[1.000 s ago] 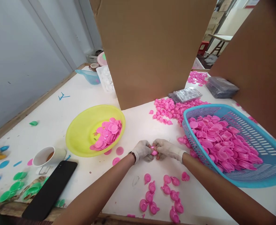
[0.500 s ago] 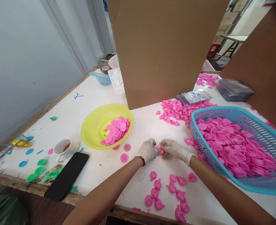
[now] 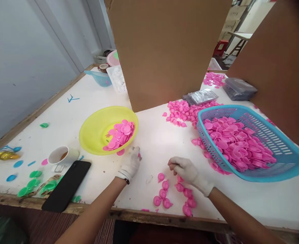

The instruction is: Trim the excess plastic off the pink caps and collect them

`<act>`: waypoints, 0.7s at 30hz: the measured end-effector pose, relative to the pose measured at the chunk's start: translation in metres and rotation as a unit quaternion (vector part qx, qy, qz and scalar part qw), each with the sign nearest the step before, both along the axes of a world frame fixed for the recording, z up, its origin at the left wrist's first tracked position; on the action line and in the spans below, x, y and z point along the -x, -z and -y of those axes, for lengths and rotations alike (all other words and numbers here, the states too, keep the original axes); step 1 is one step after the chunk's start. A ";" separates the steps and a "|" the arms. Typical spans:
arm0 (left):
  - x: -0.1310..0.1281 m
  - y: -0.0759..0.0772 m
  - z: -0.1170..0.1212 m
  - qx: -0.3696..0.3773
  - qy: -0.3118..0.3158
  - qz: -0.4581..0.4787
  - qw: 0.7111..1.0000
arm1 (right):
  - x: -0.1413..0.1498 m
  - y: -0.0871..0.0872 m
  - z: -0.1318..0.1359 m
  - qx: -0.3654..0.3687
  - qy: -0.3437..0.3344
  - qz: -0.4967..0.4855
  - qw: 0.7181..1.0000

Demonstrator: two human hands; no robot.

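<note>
My left hand (image 3: 130, 164), in a white glove with bare fingertips, reaches down beside the yellow bowl (image 3: 93, 130). Its fingers are closed, with a pink disc (image 3: 139, 156) showing at the tips. More pink discs (image 3: 121, 135) lie heaped in that bowl. Similarly gloved, my right hand (image 3: 186, 170) hovers over small pink teapot-shaped pieces (image 3: 187, 192) near the table's front. Its fingers are curled together, and whatever they may hold is hidden. Another short row of pink teapot-shaped pieces (image 3: 163, 193) lies between my hands.
A blue basket (image 3: 289, 174) of pink parts stands at right, beside a loose pink pile (image 3: 181, 110). A large cardboard sheet (image 3: 164, 51) rises at the back. At left are a white cup (image 3: 73, 156), black phone (image 3: 66, 186) and green pieces (image 3: 32, 183).
My hands were together on a small pink piece; now they are apart. The left has moved left to the discs beside the bowl, the right down over the pink pieces. The view has shifted.
</note>
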State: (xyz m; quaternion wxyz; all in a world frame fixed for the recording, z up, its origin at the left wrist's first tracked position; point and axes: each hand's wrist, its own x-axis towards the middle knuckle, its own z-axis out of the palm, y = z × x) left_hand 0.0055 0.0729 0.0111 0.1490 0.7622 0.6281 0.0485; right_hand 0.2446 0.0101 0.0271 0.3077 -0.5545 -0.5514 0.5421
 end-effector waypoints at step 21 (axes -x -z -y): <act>-0.049 0.005 0.063 0.110 0.015 0.312 0.944 | 0.007 0.011 -0.018 0.113 -0.054 0.032 0.992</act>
